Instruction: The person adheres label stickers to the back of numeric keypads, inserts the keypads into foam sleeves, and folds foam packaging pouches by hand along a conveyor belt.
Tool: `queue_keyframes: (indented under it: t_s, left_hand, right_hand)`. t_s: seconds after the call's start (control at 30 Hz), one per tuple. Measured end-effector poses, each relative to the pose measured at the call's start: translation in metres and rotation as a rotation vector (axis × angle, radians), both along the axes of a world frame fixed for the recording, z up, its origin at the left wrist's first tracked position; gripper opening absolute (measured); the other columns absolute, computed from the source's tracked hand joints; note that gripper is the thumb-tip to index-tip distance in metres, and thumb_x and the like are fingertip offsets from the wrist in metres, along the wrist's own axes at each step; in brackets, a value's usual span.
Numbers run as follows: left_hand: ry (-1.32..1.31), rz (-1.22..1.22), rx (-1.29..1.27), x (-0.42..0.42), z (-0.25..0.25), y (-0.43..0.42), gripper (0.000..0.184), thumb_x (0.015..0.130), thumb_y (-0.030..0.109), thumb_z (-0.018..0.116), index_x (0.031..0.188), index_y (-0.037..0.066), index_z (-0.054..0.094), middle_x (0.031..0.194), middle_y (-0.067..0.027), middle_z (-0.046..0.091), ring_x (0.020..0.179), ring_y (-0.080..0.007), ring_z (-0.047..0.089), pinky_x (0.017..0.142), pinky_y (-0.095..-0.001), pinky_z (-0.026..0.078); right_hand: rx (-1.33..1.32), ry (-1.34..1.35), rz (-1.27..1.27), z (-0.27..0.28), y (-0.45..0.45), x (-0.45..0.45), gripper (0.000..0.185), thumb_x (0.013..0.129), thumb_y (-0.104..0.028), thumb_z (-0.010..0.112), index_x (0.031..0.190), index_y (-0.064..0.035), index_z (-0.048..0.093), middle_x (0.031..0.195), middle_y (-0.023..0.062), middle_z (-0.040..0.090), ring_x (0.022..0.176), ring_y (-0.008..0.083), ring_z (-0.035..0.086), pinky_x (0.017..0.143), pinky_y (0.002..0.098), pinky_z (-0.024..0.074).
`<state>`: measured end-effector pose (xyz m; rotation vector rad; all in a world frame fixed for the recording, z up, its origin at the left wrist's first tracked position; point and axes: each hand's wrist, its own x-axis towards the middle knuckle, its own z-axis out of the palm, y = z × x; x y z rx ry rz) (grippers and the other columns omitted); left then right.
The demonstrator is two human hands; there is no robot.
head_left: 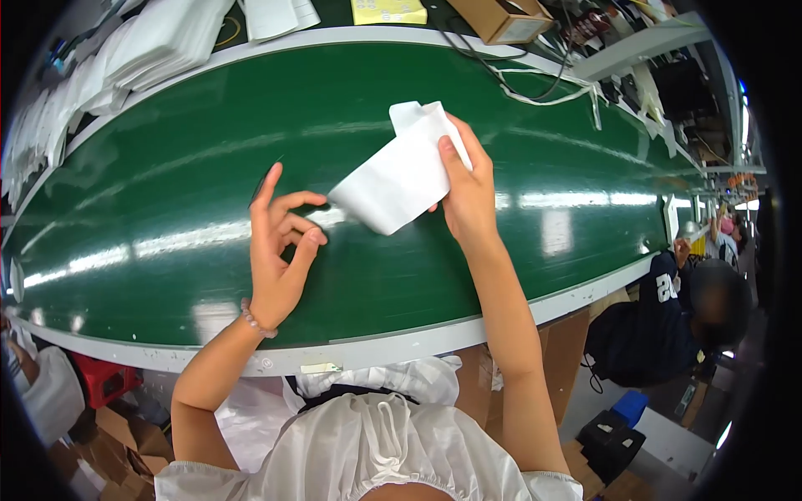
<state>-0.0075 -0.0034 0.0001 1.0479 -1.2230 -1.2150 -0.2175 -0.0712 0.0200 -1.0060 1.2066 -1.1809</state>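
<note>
My right hand is closed on a folded white paper piece, thumb on its near face and fingers behind it. The piece is raised over the green work surface, with a small flap standing up at its top and its left lower edge slightly blurred. To its left, my left hand is held up with the fingers apart and a beaded bracelet on the wrist. Its fingertips are close to the paper's left corner but appear apart from it. A thin dark line shows along the left index finger; I cannot tell what it is.
Stacks of white paper lie beyond the bench's far left edge. A yellow pad, a cardboard box and loose cables are at the back. Another person sits at right. A red stool stands lower left.
</note>
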Motion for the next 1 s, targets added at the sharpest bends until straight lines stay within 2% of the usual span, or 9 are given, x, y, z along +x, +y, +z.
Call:
queue_keyframes:
  t_s: [0.17, 0.3, 0.33, 0.4, 0.43, 0.47, 0.6, 0.9, 1.0]
  left_hand:
    - [-0.169, -0.077, -0.004, 0.002, -0.003, 0.01, 0.073, 0.08, -0.003, 0.051, 0.142, 0.005, 0.014, 0.119, -0.0156, 0.049, 0.073, -0.0134, 0.054, 0.065, -0.0204, 0.045]
    - [-0.249, -0.14, -0.166, -0.008, -0.005, 0.008, 0.075, 0.075, -0.004, 0.056, 0.14, -0.001, 0.02, 0.124, -0.0185, 0.048, 0.079, -0.0166, 0.058, 0.07, -0.0245, 0.047]
    - [-0.278, -0.209, -0.104, -0.006, -0.004, 0.012, 0.076, 0.075, 0.003, 0.06, 0.14, -0.002, 0.019, 0.132, -0.0212, 0.042, 0.101, -0.0259, 0.056, 0.085, -0.0328, 0.045]
    - [-0.796, -0.162, -0.415, 0.005, -0.024, 0.018, 0.079, 0.077, 0.017, 0.063, 0.14, -0.002, 0.019, 0.142, -0.023, 0.028, 0.124, -0.0345, 0.037, 0.102, -0.0402, 0.03]
    - [-0.669, -0.169, -0.335, 0.008, -0.033, 0.023, 0.082, 0.078, 0.027, 0.061, 0.141, -0.002, 0.017, 0.145, -0.0227, 0.02, 0.129, -0.0367, 0.026, 0.105, -0.0421, 0.023]
    - [-0.552, -0.174, -0.244, 0.009, -0.039, 0.025, 0.086, 0.08, 0.036, 0.06, 0.142, -0.002, 0.014, 0.148, -0.0224, 0.013, 0.135, -0.0389, 0.015, 0.108, -0.0439, 0.015]
    - [-0.336, -0.088, -0.211, -0.003, -0.023, 0.022, 0.093, 0.081, 0.049, 0.053, 0.143, -0.001, 0.007, 0.149, -0.0221, 0.007, 0.135, -0.0388, 0.011, 0.107, -0.0455, 0.015]
    - [-0.617, -0.286, -0.165, 0.007, -0.034, 0.027, 0.099, 0.08, 0.056, 0.052, 0.145, 0.003, -0.002, 0.149, -0.0221, 0.006, 0.133, -0.0382, 0.02, 0.107, -0.0447, 0.018]
    - [-0.528, -0.236, -0.165, 0.003, -0.035, 0.027, 0.099, 0.081, 0.055, 0.052, 0.145, 0.003, -0.003, 0.148, -0.0233, 0.01, 0.132, -0.0382, 0.023, 0.106, -0.0447, 0.02]
  right_hand:
    - [-0.012, -0.241, -0.109, -0.006, -0.005, -0.012, 0.029, 0.085, 0.002, 0.043, 0.112, -0.0017, 0.052, 0.099, 0.0123, 0.058, 0.085, 0.0155, 0.056, 0.074, 0.0255, 0.0474]
    - [-0.105, -0.378, -0.127, -0.03, -0.008, -0.009, 0.03, 0.071, 0.006, 0.049, 0.1, -0.0036, 0.054, 0.094, 0.0106, 0.058, 0.082, 0.0178, 0.057, 0.073, 0.0264, 0.047]
    - [-0.136, -0.42, -0.079, -0.034, -0.005, -0.001, 0.029, 0.073, 0.002, 0.054, 0.101, -0.0045, 0.054, 0.094, 0.0101, 0.059, 0.081, 0.0166, 0.057, 0.072, 0.0262, 0.0471]
    - [-0.16, -0.316, 0.116, -0.037, 0.008, 0.016, 0.035, 0.076, -0.006, 0.06, 0.11, -0.0063, 0.052, 0.096, 0.0063, 0.058, 0.08, 0.0129, 0.054, 0.072, 0.0248, 0.0453]
    - [-0.312, -0.263, 0.202, -0.05, 0.014, 0.028, 0.036, 0.08, -0.011, 0.059, 0.114, -0.0066, 0.05, 0.102, 0.0062, 0.055, 0.086, 0.0134, 0.052, 0.076, 0.0242, 0.0428]
    - [-0.512, -0.011, 0.295, -0.051, 0.016, 0.032, 0.04, 0.08, -0.016, 0.061, 0.116, -0.0057, 0.049, 0.11, 0.0082, 0.05, 0.094, 0.0178, 0.049, 0.08, 0.027, 0.0411]
    - [-0.733, 0.098, 0.322, -0.031, 0.025, 0.033, 0.041, 0.073, -0.018, 0.067, 0.109, -0.0049, 0.052, 0.115, 0.0085, 0.047, 0.099, 0.0253, 0.044, 0.083, 0.033, 0.0408]
    - [-0.776, 0.358, 0.396, -0.03, 0.028, 0.029, 0.021, 0.063, -0.001, 0.065, 0.082, -0.0063, 0.056, 0.108, 0.0054, 0.052, 0.094, 0.0242, 0.046, 0.077, 0.031, 0.0424]
    - [-0.826, 0.354, 0.258, -0.028, 0.025, 0.03, 0.017, 0.065, -0.001, 0.064, 0.079, -0.0067, 0.057, 0.1, 0.0032, 0.053, 0.088, 0.0215, 0.047, 0.074, 0.0289, 0.0429]
